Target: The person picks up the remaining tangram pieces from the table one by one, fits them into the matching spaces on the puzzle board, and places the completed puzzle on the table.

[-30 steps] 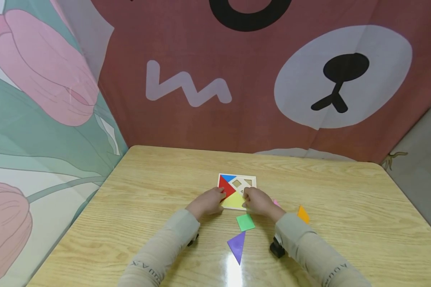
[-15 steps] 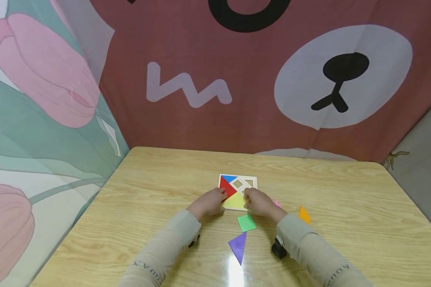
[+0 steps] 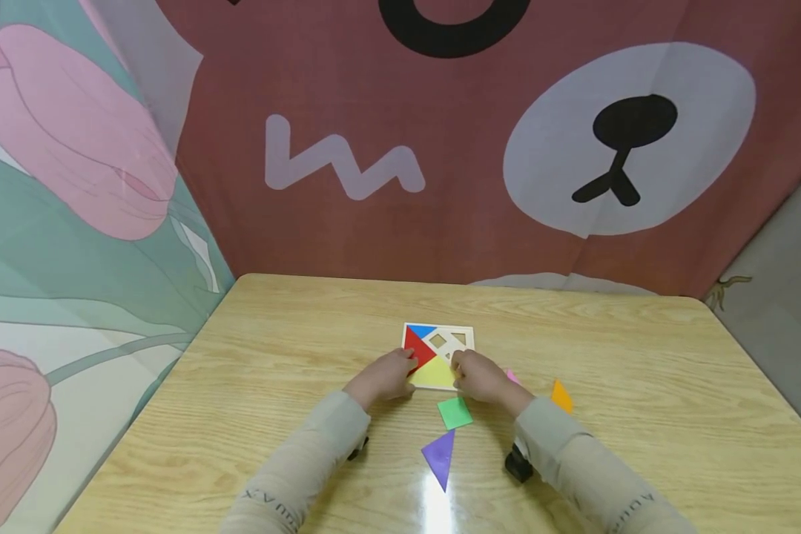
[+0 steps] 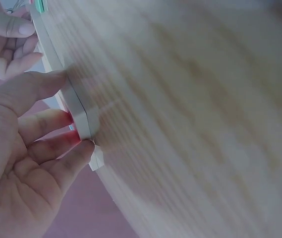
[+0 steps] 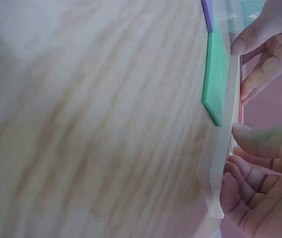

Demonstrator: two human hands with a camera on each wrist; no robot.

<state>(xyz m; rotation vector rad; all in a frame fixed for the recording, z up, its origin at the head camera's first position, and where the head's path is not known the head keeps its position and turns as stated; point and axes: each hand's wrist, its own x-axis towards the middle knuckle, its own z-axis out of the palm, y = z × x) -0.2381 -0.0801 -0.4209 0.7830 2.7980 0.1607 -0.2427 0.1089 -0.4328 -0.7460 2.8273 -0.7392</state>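
Note:
A pale tangram board (image 3: 449, 343) lies mid-table in the head view, with red (image 3: 419, 350), blue (image 3: 420, 331) and yellow (image 3: 435, 374) triangles set in it and several cut-outs at its right. My left hand (image 3: 383, 374) grips its near left corner, thumb along the front edge and fingers over the red triangle. My right hand (image 3: 483, 378) grips the near right corner, fingers curled and covering part of the board. In the right wrist view, the thumb of that hand (image 5: 264, 183) touches the board's edge. A green square (image 3: 455, 412) lies just in front.
Nearer the person, a purple triangle (image 3: 440, 456) rests on the wooden table (image 3: 294, 341). Right of the right hand lie a pink piece (image 3: 512, 376), partly hidden, and an orange piece (image 3: 561, 397). A printed cloth (image 3: 347, 237) hangs behind the table.
Both hands keep their places on the tangram board, and the loose pieces stay put. Only the head view shifts slightly.

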